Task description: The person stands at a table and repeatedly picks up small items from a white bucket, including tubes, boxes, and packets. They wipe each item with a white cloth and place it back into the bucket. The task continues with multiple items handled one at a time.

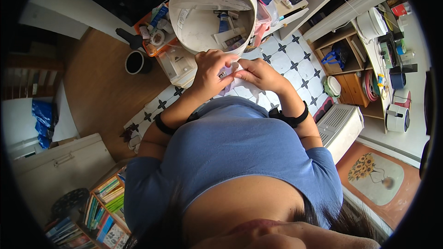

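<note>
In front of my waist, my left hand (213, 70) and my right hand (262, 74) come together on a thin, crumpled, pale purple and whitish sheet (226, 87), maybe a plastic wrapper or bag. The fingers of both hands are bent and closed on it, the right thumb and forefinger pinching its upper edge. Part of the sheet hangs down below the fingers. Just beyond my hands stands a white rounded container (191, 34) with a raised clear-fronted lid. Several tubes and small packages (226, 27) lie inside it.
Left of the container are an orange tray (146, 41) of bottles and a black bin (135, 62). A drawer unit (177, 67) stands close by. To the right are wooden shelves (353, 87) and a white slatted appliance (339, 124). A bookcase (110, 193) stands at lower left.
</note>
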A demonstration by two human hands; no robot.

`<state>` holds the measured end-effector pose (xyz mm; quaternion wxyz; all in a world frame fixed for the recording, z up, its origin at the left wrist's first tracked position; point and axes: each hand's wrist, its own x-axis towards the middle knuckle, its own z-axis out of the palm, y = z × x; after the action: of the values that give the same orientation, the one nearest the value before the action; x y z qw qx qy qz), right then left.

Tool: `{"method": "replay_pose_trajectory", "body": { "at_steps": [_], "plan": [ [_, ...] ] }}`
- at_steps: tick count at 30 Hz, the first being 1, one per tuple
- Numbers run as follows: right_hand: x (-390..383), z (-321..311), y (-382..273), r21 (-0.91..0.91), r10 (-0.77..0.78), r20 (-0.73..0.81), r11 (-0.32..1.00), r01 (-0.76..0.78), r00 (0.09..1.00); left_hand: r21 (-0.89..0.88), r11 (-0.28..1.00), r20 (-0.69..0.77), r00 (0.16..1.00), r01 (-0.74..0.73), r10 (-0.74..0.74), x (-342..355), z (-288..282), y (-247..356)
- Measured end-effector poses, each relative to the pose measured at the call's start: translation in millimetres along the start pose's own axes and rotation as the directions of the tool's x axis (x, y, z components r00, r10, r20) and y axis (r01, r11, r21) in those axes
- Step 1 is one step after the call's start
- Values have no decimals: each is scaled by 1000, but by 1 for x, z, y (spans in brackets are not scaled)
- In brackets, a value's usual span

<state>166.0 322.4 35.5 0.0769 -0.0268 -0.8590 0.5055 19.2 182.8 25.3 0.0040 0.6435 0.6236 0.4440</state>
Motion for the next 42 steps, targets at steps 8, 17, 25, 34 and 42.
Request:
{"method": "replay_pose_trajectory", "body": {
  "at_steps": [8,17,25,34,42],
  "plan": [
    [3,14,6,-305,-36,-189,952,-24,981,-250,946,93,978,206,-188,-7,5,-13],
    [3,12,12,-266,29,-372,954,-137,928,-394,865,250,942,310,-224,-12,8,-16],
    [16,24,17,487,171,-526,863,130,833,-371,789,498,822,491,-277,-15,26,-10],
    [29,30,19,799,398,-503,552,237,767,-473,750,437,862,462,-256,-6,49,2],
    [27,25,10,752,34,-359,602,268,933,-561,532,430,772,634,-467,-6,35,-5]
  ]
}}
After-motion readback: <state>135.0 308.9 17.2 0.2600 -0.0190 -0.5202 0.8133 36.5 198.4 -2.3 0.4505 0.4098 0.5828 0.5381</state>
